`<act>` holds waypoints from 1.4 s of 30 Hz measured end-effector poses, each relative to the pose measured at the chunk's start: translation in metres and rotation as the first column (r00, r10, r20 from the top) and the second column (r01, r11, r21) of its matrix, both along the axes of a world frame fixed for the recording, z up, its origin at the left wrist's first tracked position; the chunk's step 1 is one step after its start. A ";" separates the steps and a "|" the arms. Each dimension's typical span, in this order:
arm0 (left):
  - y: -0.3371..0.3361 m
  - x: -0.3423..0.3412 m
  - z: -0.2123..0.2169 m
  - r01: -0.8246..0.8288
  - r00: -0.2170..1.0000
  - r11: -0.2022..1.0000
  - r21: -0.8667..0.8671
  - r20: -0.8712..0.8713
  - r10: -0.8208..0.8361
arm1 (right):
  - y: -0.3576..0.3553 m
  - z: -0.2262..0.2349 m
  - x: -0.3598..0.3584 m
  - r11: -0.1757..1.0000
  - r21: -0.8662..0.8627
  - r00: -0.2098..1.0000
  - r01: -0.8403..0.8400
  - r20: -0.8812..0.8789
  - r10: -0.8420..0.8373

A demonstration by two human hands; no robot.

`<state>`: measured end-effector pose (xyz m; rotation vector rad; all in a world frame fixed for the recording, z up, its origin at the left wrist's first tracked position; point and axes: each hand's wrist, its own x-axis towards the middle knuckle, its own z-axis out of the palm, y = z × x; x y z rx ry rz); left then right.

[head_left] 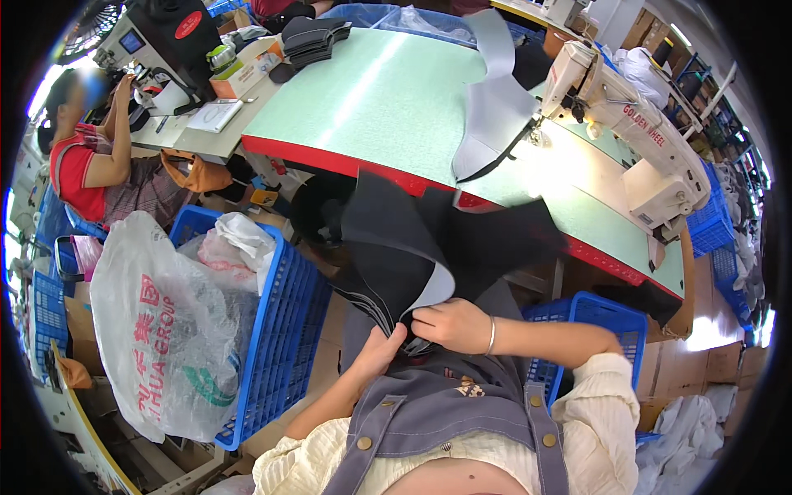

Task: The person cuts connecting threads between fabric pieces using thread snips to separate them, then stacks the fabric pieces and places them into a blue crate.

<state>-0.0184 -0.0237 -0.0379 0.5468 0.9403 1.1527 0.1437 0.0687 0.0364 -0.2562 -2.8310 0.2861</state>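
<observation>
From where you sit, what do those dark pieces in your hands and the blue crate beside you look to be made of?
The dark pieces look like thin, flexible sheet, perhaps synthetic leather or foam-backed fabric: matt black face, pale grey underside, curling softly where both hands pinch the stack. The blue crate looks like rigid moulded plastic, with slotted lattice walls and a slight sheen.

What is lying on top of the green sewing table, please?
On the green table, a grey cut piece runs up to the sewing machine, and a dark stack sits at the far end. Whatever lies beneath these is covered.
</observation>
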 end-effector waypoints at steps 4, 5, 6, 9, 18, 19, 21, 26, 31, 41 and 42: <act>-0.002 -0.006 -0.003 0.073 0.996 0.994 0.076 -0.059 -0.068 | -0.013 -0.004 -0.007 0.986 -0.139 0.984 0.097 -0.133 -0.115; 0.001 -0.008 0.000 0.059 0.998 0.995 0.081 -0.008 -0.058 | -0.012 0.001 -0.012 0.970 -0.225 0.990 0.089 -0.087 -0.111; -0.003 -0.001 0.006 -0.049 0.998 0.999 -0.003 0.047 0.049 | -0.009 0.008 -0.014 0.962 -0.257 0.990 0.086 -0.082 -0.111; 0.001 -0.006 -0.005 -0.023 0.967 0.993 -0.117 0.250 0.052 | 0.004 0.017 -0.018 0.942 -0.336 0.995 0.012 -0.091 -0.045; 0.006 -0.010 -0.010 -0.087 0.950 0.943 -0.322 0.259 0.176 | 0.018 -0.048 0.005 -0.529 -0.777 0.703 -0.342 0.162 -0.693; 0.007 -0.009 -0.008 -0.087 0.949 0.944 -0.318 0.261 0.175 | 0.014 -0.056 0.012 -0.618 -0.706 0.668 -0.346 0.277 -0.690; 0.007 -0.005 -0.005 -0.099 0.948 0.960 -0.262 0.268 0.171 | 0.014 -0.074 0.031 -0.616 -0.717 0.674 -0.327 0.280 -0.683; 0.006 -0.006 -0.002 -0.116 0.965 0.971 -0.211 0.208 0.161 | 0.009 -0.061 0.016 0.858 -0.080 0.722 0.507 -0.505 -0.474; 0.005 -0.007 0.002 -0.035 0.992 0.990 -0.139 0.113 0.051 | 0.047 -0.009 -0.065 0.868 -0.183 0.749 0.462 -0.444 -0.492; 0.012 0.000 0.019 -0.093 0.982 0.958 -0.271 0.133 0.133 | 0.047 -0.052 -0.069 0.783 -0.099 0.767 0.614 -0.162 -0.621; 0.009 -0.001 0.011 -0.083 0.991 0.966 -0.243 0.080 0.105 | 0.040 -0.049 -0.062 0.785 -0.200 0.771 0.587 -0.158 -0.617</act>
